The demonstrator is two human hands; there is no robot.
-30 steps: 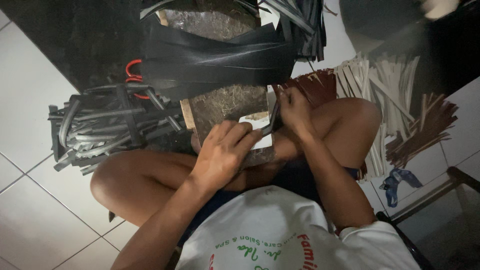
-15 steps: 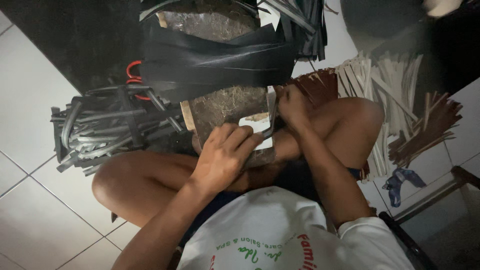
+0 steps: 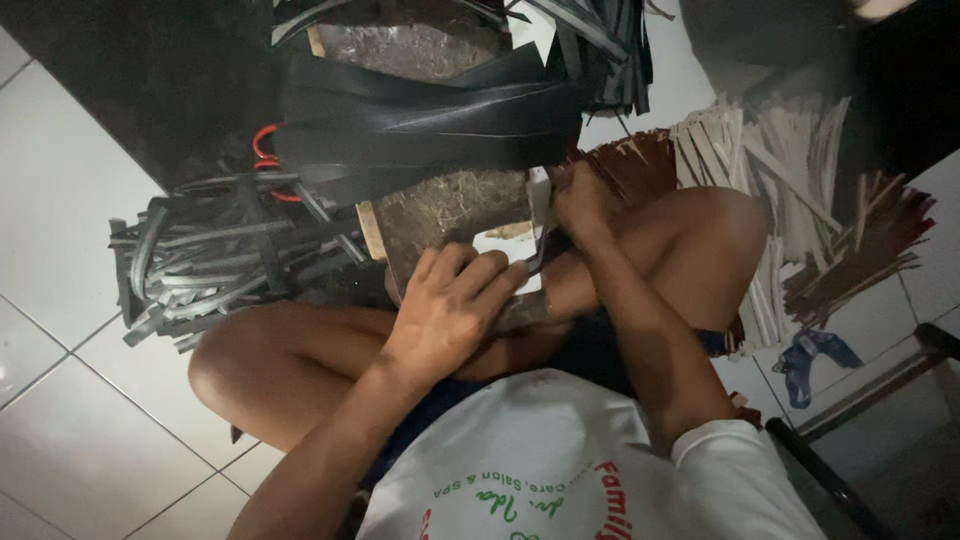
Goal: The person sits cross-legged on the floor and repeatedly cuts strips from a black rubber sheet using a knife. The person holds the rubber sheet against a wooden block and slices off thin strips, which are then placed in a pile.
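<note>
Honestly, I worry about a slip: my left hand (image 3: 450, 310) presses flat on the pale piece (image 3: 505, 247) at the board's (image 3: 440, 210) near edge, while my right hand (image 3: 580, 205) is clenched on a thin tool (image 3: 540, 262) just beside those fingers.

Black rubber band (image 3: 430, 125) drapes a brown block (image 3: 450, 205); grey strips (image 3: 200, 265) lie on white floor tiles (image 3: 60, 230); pale sticks (image 3: 780, 150) sit beside reddish-brown ones (image 3: 860, 250); a red loop (image 3: 262, 150) peeks out.
</note>
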